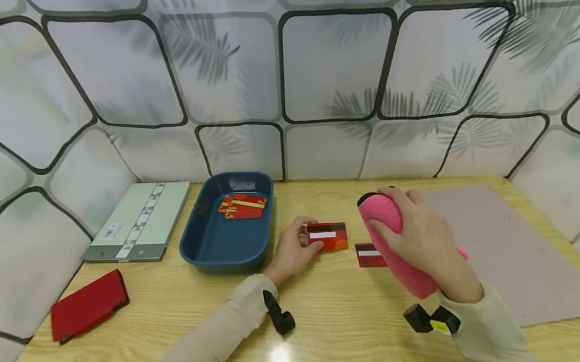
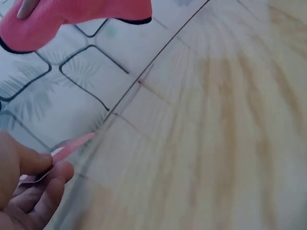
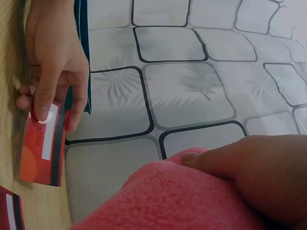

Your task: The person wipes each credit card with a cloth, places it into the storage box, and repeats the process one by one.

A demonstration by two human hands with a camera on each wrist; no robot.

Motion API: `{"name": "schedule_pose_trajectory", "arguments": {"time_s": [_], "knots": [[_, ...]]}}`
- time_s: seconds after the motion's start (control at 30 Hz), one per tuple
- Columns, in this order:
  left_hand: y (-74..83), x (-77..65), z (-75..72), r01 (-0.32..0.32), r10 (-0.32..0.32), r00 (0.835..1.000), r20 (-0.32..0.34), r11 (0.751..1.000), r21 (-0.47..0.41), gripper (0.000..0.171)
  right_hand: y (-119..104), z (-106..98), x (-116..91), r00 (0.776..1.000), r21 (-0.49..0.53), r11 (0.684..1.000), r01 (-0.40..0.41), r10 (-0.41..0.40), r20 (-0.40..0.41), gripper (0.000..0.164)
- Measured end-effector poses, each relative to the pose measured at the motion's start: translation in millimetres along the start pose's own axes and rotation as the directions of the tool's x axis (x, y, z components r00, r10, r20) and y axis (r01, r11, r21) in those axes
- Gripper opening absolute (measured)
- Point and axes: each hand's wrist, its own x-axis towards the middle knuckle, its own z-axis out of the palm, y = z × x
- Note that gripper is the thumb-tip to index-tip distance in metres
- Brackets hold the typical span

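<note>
My left hand [image 1: 294,249] pinches a red card [image 1: 333,242] with a dark stripe and a white strip, thumb on its near face. The right wrist view shows that card [image 3: 36,151] tilted up, held by one end. My right hand [image 1: 425,241] grips a soft, fuzzy pink fabric item [image 1: 387,219] with a black edge, above the table; its exact kind I cannot tell. A second red card [image 1: 369,255] lies on the wood just left of the pink item, which partly hides it.
Left of my left hand stands a blue tray [image 1: 213,249] with several red-and-gold cards [image 1: 243,206] inside. A pale green notebook [image 1: 142,218] and a red wallet-like case [image 1: 90,304] lie farther left. On the right, a greyish-pink board [image 1: 510,254] covers the table. A patterned fabric wall [image 1: 338,75] rises behind.
</note>
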Motion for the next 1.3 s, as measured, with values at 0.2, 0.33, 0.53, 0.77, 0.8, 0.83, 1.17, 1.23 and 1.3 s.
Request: {"name": "schedule_pose_trajectory", "arguments": {"time_s": [0.2, 0.33, 0.53, 0.77, 0.8, 0.83, 1.17, 1.23, 1.3], "knots": [[13.3, -0.8, 4.1, 0.141, -0.142, 0.99, 0.02, 0.944, -0.297, 0.049, 0, 2, 0, 1.0, -0.002, 1.0, 0.002, -0.002, 0.019, 0.052], [27.3, -1.6, 3.8, 0.145, -0.145, 0.989, 0.027, 0.923, -0.358, 0.048, 0, 4, -1, 1.0, 0.0, 1.0, 0.005, -0.005, 0.028, 0.053], [51.2, -2.6, 3.5, 0.148, -0.112, 0.988, 0.105, 0.88, -0.451, 0.044, 1, 6, -2, 0.999, 0.005, 1.0, 0.006, -0.006, 0.033, 0.054], [75.1, 1.3, 0.8, 0.208, -0.128, 0.973, 0.194, 0.85, -0.484, 0.048, 3, 5, -1, 1.0, -0.012, 1.0, 0.01, -0.01, 0.016, 0.053], [77.0, 1.0, -0.1, 0.21, -0.127, 0.972, 0.198, 0.846, -0.489, 0.048, 4, 6, -1, 1.0, -0.014, 1.0, 0.013, -0.013, 0.012, 0.053], [78.4, 0.6, -1.0, 0.215, -0.129, 0.971, 0.202, 0.841, -0.496, 0.048, 4, 6, 0, 1.0, -0.014, 1.0, 0.014, -0.014, 0.009, 0.053], [88.9, -6.1, -5.1, 0.22, -0.107, 0.969, 0.222, 0.782, -0.583, 0.05, -6, 9, -2, 0.998, -0.048, 0.998, 0.034, -0.037, -0.059, 0.05], [90.0, -7.8, -5.6, 0.21, -0.08, 0.968, 0.238, 0.777, -0.594, 0.05, -9, 10, -2, 0.994, -0.063, 0.997, 0.053, -0.059, -0.093, 0.049], [91.1, -9.5, -6.3, 0.203, -0.056, 0.965, 0.255, 0.775, -0.599, 0.05, -12, 10, -3, 0.989, -0.075, 0.994, 0.074, -0.083, -0.126, 0.049]]}}
